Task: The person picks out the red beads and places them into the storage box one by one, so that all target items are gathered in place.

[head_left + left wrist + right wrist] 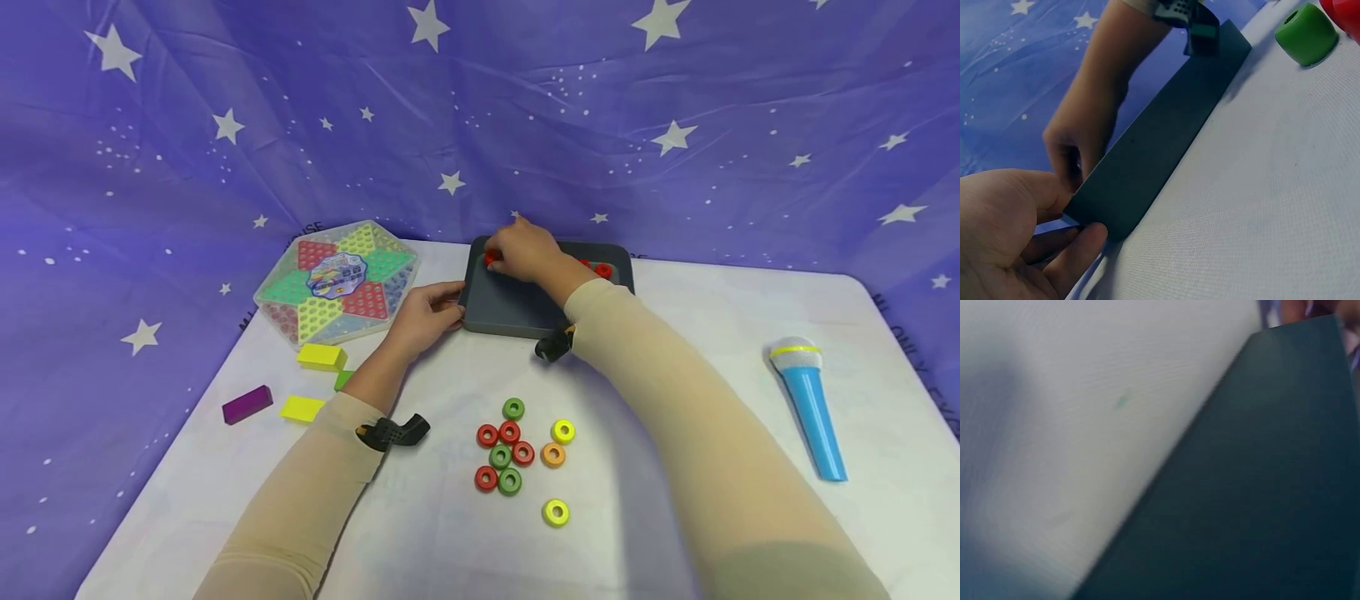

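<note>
My right hand (525,248) reaches over the dark grey tray (510,307) and pinches a red ring (491,257) at its back left corner. More red rings (603,271) lie along the tray's back side, partly hidden by the right forearm. At the tray's left side, my left hand (423,318) holds the near corner, as the left wrist view shows with fingertips (1092,240) on the wall. In the right wrist view, the tray's outer wall (1260,469) fills much of the picture, and the red ring is out of sight.
Loose red, green, yellow and orange rings (522,453) lie in front of the tray. A hexagonal board game (337,283), yellow blocks (322,357), a partly hidden green block (343,380) and a purple block (247,405) are at left. A blue toy microphone (813,412) lies at right.
</note>
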The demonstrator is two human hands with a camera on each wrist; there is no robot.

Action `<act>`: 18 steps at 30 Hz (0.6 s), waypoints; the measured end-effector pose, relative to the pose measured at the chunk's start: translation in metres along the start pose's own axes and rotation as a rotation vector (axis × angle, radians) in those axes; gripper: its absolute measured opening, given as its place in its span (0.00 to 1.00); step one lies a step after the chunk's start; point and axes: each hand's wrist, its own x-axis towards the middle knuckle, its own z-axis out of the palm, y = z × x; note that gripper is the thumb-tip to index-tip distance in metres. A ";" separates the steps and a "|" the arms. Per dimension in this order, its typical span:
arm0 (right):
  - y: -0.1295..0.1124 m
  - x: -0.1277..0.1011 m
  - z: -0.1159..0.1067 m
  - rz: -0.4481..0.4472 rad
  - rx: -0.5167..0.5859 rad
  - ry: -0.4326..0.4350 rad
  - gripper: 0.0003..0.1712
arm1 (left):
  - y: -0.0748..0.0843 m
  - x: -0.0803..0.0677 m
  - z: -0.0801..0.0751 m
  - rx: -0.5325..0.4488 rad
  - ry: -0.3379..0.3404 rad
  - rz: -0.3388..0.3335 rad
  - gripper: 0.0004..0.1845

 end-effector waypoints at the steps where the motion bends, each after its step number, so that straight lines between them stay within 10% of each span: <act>1: 0.000 0.001 0.003 0.010 -0.004 -0.006 0.13 | 0.000 0.000 0.000 0.000 -0.001 0.001 0.26; 18: -0.003 -0.008 0.011 0.001 -0.047 0.044 0.26 | -0.002 0.001 -0.001 0.006 -0.009 0.011 0.26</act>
